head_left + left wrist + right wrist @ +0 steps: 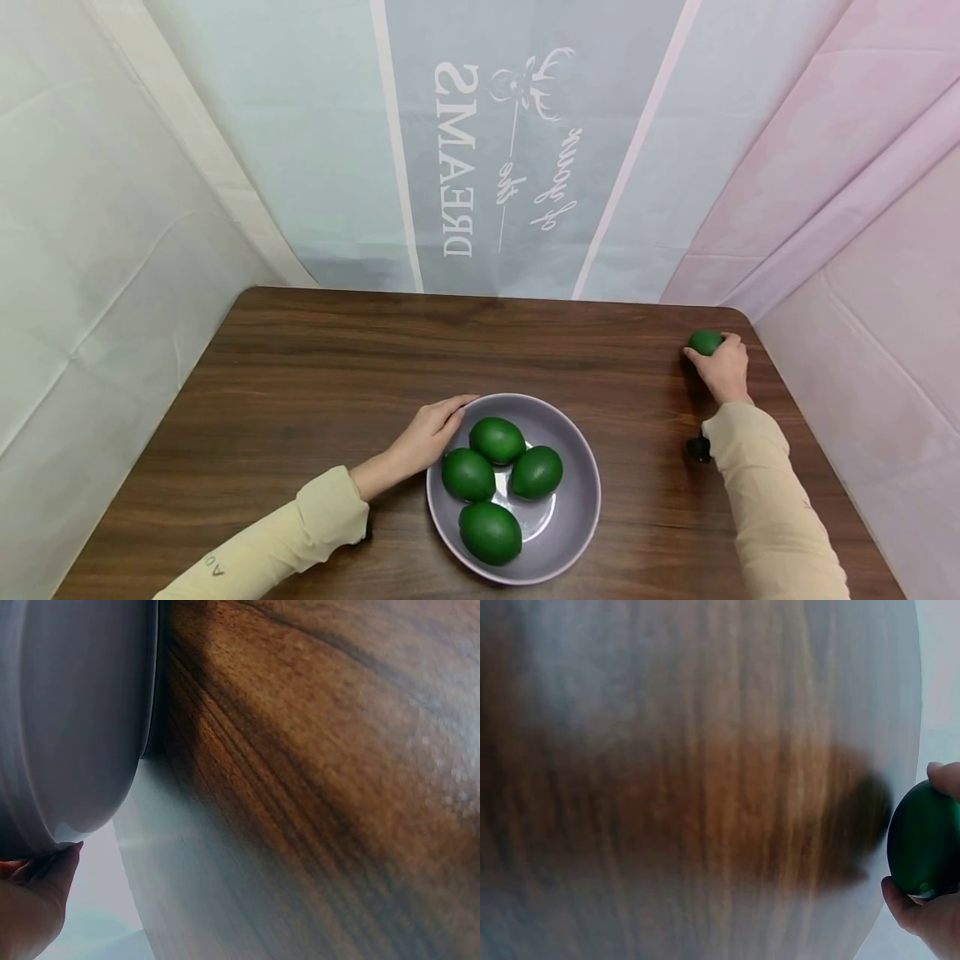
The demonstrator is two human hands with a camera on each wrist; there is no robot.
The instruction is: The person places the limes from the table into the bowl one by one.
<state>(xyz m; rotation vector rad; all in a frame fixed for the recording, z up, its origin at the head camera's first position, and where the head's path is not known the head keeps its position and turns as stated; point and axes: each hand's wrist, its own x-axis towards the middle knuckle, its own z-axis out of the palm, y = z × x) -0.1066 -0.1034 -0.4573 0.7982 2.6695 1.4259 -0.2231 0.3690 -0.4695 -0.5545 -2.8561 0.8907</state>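
A grey-purple bowl (577, 500) stands on the table with several green limes in it, one of them a large lime (490, 533) at the near side. My left hand (427, 429) grips the bowl's upper left rim. In the left wrist view the left hand (37, 907) shows at the lower left, its fingertips against the bowl's outer wall (82, 712). Far to the right, my right hand (723, 367) holds another lime (705, 342) between thumb and fingers. The right wrist view has this lime (922, 840) at the right edge, apart from the tabletop, with its dark reflection beside it.
The dark wood table (337, 358) ends at a back edge against a printed cloth (510, 167). Pale cloth walls (97, 208) stand on both sides. The right hand is close to the table's far right corner.
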